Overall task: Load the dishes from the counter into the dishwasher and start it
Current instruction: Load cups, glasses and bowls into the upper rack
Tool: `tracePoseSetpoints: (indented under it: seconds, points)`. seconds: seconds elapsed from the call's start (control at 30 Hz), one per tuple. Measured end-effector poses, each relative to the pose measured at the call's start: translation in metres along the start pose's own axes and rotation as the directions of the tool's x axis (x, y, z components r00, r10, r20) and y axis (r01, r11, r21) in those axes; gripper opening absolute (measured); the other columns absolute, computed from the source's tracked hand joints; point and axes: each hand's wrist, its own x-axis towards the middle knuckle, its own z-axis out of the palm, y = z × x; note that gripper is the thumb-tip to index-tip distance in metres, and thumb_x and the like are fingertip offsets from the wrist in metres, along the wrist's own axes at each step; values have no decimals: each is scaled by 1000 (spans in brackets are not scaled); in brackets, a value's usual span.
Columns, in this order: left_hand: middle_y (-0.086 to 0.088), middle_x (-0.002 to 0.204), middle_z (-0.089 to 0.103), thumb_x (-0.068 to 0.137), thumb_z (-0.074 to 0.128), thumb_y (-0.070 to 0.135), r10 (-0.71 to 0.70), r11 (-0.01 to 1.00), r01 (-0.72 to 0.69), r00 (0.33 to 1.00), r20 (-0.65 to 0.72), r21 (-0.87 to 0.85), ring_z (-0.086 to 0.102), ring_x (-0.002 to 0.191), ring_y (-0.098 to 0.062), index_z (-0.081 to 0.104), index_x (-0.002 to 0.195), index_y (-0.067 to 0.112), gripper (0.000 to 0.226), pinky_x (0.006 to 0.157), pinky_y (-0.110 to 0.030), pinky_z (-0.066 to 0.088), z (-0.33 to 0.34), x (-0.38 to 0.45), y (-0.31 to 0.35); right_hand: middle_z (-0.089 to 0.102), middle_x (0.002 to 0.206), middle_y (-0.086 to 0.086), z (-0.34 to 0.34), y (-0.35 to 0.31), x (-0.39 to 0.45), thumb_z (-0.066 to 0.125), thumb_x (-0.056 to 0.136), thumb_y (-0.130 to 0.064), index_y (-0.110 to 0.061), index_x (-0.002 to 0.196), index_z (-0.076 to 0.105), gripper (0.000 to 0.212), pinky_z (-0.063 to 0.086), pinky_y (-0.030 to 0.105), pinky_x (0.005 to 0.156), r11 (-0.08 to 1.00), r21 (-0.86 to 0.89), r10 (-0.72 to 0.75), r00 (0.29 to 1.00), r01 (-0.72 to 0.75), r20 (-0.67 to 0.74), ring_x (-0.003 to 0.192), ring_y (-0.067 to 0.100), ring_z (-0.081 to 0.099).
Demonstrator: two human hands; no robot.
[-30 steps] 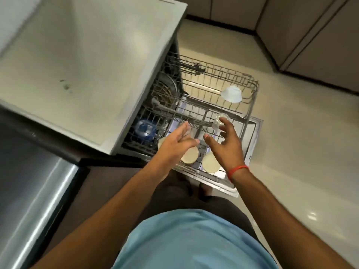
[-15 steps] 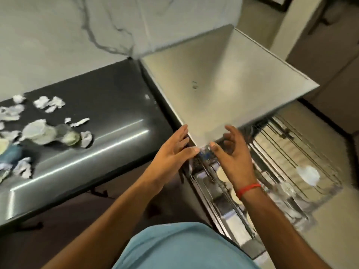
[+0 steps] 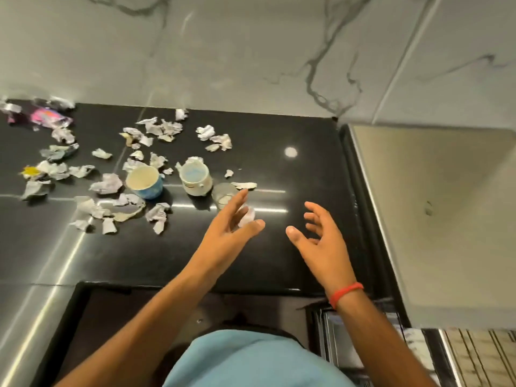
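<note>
The black counter (image 3: 293, 129) fills most of my view, running from the marble wall down to the front edge where I'm standing. Its right edge butts against the pale top of the dishwasher (image 3: 446, 208), and I can just catch the pulled-out rack (image 3: 480, 356) at the bottom right, so the dishes have a short trip.

Scraps of torn paper (image 3: 109, 184) litter the left half of the counter, packed around the dishes. I'll have to pick crockery out from among them.

Three dishes are left, standing in a row near the middle of the counter. The blue mug (image 3: 145, 182) is farthest left, the cream cup (image 3: 195, 176) is just beside it, and the small clear glass (image 3: 223, 193) is nearest my reach, close to a paper scrap.

My left hand (image 3: 229, 233) stretches out with fingers straight and spread, fingertips just short of the glass. It holds nothing. A pale crumple shows behind the fingers; I can't tell if it's paper on the counter.

My right hand (image 3: 321, 241), red thread (image 3: 346, 294) at the wrist, hangs loosely splayed over bare counter near the right edge, empty too, ready to take a second dish.

I judge the glass is next.
</note>
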Motion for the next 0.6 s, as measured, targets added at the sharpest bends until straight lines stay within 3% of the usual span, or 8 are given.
tracePoseSetpoints:
  seconds: [0.13,0.27,0.4,0.5,0.6]
  points:
    - [21,141,55,81,75,35,-29,1000,29,987,-158,-1,51,125,14,45,151,37,76,110,-24,42,-26,18,-9,54,133,-9,36,-16,37,79,84,-26,-38,137,49,62,47,31,103,996,-89,-7,988,21,151,122,8,53]
    - [9,152,47,94,70,17,-139,990,135,951,-277,-35,47,136,-2,37,157,28,71,111,-27,39,-42,28,-26,53,135,-7,70,-21,68,81,82,-28,-32,144,46,71,44,30,105,984,-171,-3,962,51,272,125,10,50]
    - [7,161,37,95,68,20,-261,964,263,926,-272,-29,39,144,-8,28,160,27,76,113,-28,36,-54,39,-42,53,134,-3,105,-22,94,84,77,-28,-30,141,48,74,40,26,101,950,-273,-47,934,151,354,127,15,48]
    - [8,162,37,95,67,15,-289,954,299,921,-263,-1,39,144,-6,27,161,26,78,117,-31,35,-61,44,-45,52,139,-3,128,-12,104,84,73,-35,-29,144,47,80,38,35,110,915,-358,-52,935,185,351,133,19,42]
    - [11,159,41,94,67,13,-283,955,296,927,-247,20,43,139,-3,30,159,28,77,118,-33,37,-66,47,-44,51,141,-2,143,-4,108,83,75,-37,-27,144,49,77,34,37,112,896,-407,-43,949,175,313,134,22,39]
